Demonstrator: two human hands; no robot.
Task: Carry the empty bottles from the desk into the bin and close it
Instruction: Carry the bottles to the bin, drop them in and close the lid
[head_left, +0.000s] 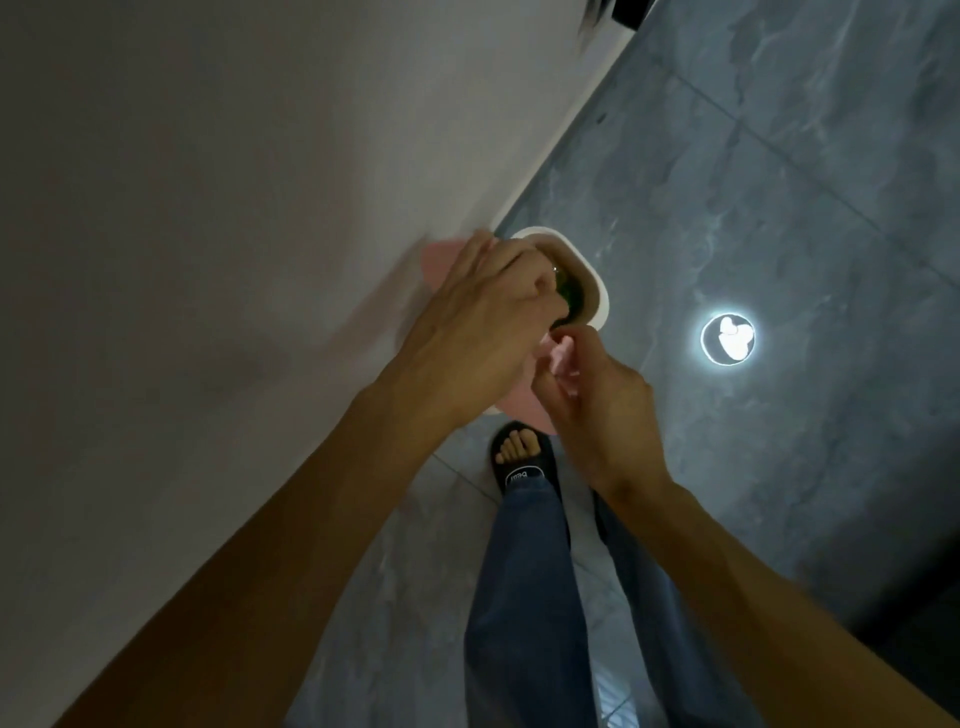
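Dim room, grey tiled floor (779, 182): both hands over a white-rimmed bin (592, 270) at frame centre.
Left hand (483, 322) curls around a green bottle (724, 293)... Dim room, grey tiled floor (779, 182): both hands over a white-rimmed bin (592, 270) beside the wall, frame centre.
Left hand (483, 322) curls around a green bottle (571, 293); right hand (602, 395) pinches the pink lid (563, 358). A loosened pinch could drop the lid onto the bottle.

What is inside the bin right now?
A green bottle shows inside the white-rimmed bin. The left hand covers most of the opening, so other contents cannot be seen.
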